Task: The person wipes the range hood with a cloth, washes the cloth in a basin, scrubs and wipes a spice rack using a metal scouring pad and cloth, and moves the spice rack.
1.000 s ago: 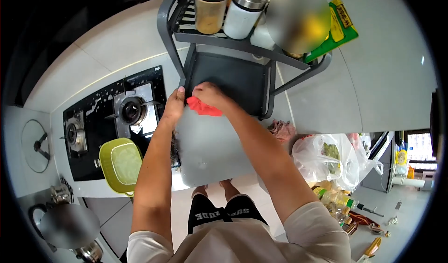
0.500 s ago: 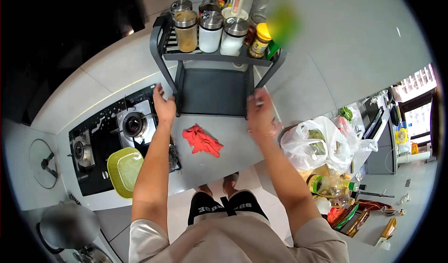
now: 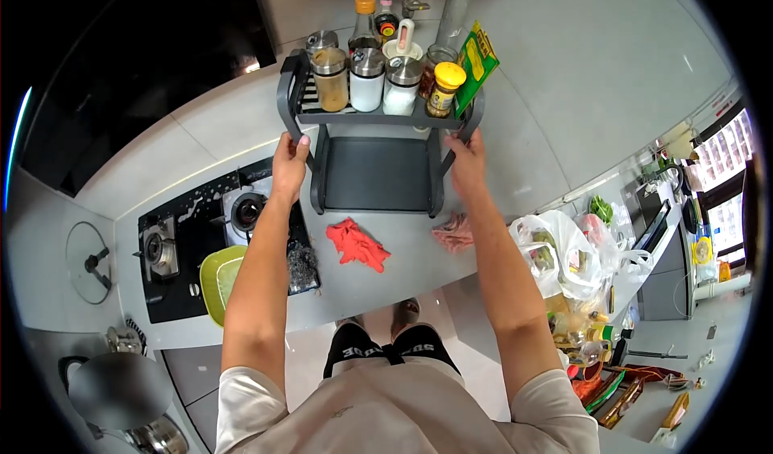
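A dark grey two-tier spice rack (image 3: 377,174) stands on the counter before me. My left hand (image 3: 290,166) is closed around its left side frame, thumb on the near side. On the opposite side, my right hand (image 3: 468,166) grips the right frame, its fingers partly hidden. The upper shelf carries a jar of tan powder (image 3: 331,90), two jars of white grains (image 3: 367,89), a yellow-capped jar (image 3: 443,96), a dark sauce bottle (image 3: 365,31) and a green packet (image 3: 477,66). A crumpled red cloth (image 3: 357,245) lies in front of the rack; a pink cloth (image 3: 455,234) rests near my right forearm.
To the left is a black gas stove (image 3: 197,212) with a green basin (image 3: 219,281) at its front edge. White plastic bags (image 3: 576,249) sit to the right, with bottles below them. A pipe (image 3: 457,7) and tap (image 3: 415,3) are behind the rack.
Both hands have moved from beside the rack to grasp its side frames. The pink cloth, earlier mostly behind my right hand, now shows on the counter. The camera view has shifted slightly.
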A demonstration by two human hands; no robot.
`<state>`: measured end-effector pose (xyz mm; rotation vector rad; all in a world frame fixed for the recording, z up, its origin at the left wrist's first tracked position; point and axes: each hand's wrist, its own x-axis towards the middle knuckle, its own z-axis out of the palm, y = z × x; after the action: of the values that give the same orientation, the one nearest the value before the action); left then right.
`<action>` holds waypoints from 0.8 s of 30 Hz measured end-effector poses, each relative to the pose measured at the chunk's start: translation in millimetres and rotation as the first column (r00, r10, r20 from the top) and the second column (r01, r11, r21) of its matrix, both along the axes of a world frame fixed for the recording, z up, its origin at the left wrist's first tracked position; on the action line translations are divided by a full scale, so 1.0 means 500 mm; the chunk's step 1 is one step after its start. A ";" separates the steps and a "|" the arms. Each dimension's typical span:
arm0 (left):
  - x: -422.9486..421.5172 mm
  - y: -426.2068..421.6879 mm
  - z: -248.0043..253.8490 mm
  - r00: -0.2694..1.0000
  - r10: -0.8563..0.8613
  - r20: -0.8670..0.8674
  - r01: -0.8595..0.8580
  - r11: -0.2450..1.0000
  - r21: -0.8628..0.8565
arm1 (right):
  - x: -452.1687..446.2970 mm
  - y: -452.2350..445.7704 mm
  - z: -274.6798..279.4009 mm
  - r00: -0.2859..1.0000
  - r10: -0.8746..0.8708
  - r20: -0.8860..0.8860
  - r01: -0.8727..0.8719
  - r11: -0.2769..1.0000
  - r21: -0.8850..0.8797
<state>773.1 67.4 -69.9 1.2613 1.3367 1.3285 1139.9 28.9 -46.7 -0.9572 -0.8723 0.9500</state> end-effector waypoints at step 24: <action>-0.048 -0.151 0.070 0.752 0.081 0.654 -0.258 0.949 0.179 | -0.075 0.004 0.065 0.890 0.377 -0.255 -0.376 0.925 0.054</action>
<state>749.3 -8.2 -35.0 0.7206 0.8076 1.8999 1102.6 30.9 -14.2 -0.6471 -0.8477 1.3750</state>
